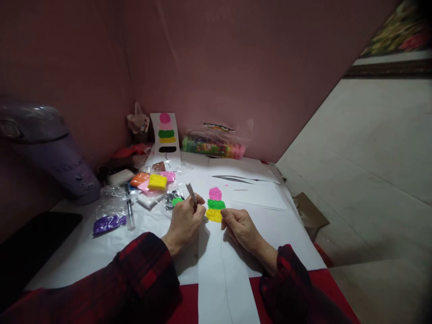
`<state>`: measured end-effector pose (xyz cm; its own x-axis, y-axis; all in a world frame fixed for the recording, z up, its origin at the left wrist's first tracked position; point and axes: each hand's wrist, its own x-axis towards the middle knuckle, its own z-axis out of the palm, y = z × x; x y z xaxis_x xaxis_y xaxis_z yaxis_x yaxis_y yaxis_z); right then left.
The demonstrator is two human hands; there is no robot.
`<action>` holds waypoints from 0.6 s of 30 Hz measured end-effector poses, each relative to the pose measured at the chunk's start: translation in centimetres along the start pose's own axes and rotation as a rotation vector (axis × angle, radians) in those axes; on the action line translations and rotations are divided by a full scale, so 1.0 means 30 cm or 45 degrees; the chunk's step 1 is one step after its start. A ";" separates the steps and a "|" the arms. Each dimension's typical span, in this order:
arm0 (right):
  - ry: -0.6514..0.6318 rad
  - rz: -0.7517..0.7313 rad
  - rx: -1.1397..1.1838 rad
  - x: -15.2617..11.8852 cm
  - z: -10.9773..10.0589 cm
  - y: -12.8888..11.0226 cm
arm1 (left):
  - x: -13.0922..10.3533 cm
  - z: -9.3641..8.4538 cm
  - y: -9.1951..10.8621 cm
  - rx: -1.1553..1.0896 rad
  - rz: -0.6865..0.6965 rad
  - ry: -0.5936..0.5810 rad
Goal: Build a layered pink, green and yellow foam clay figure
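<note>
My left hand is closed around a slim light-coloured pen, whose upper end points up and away. Its tip is hard to make out near the yellow patch. My right hand has thumb and fingers pinched together at the right edge of that patch; whether anything is between them is too small to tell. Between my hands lies a long white paper strip with a thin wavy line down it. At its top are textured patches of pink, green and yellow.
A painted card leans on the wall at the back left, beside a bag of coloured sticks. Clay packets, including a yellow one, lie left of my hands. A purple bottle stands far left. Cut paper lies right.
</note>
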<state>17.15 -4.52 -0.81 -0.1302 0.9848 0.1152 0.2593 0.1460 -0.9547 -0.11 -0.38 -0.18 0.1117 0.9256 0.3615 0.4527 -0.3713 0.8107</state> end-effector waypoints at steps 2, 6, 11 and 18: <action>0.000 -0.003 0.003 0.000 0.001 0.001 | 0.002 -0.001 -0.001 0.016 -0.004 0.002; 0.002 0.003 0.008 0.000 0.001 0.002 | 0.003 -0.002 -0.002 0.039 0.008 0.015; 0.000 0.009 0.003 0.000 0.001 0.005 | 0.005 -0.008 0.002 0.031 0.016 0.066; -0.010 -0.022 -0.017 0.000 -0.003 0.011 | 0.009 -0.016 0.002 -0.008 0.023 0.133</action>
<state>17.31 -4.45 -1.12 -0.1426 0.9813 0.1295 0.2698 0.1645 -0.9488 -0.46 -0.19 0.18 0.0272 0.9062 0.4220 0.4459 -0.3889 0.8062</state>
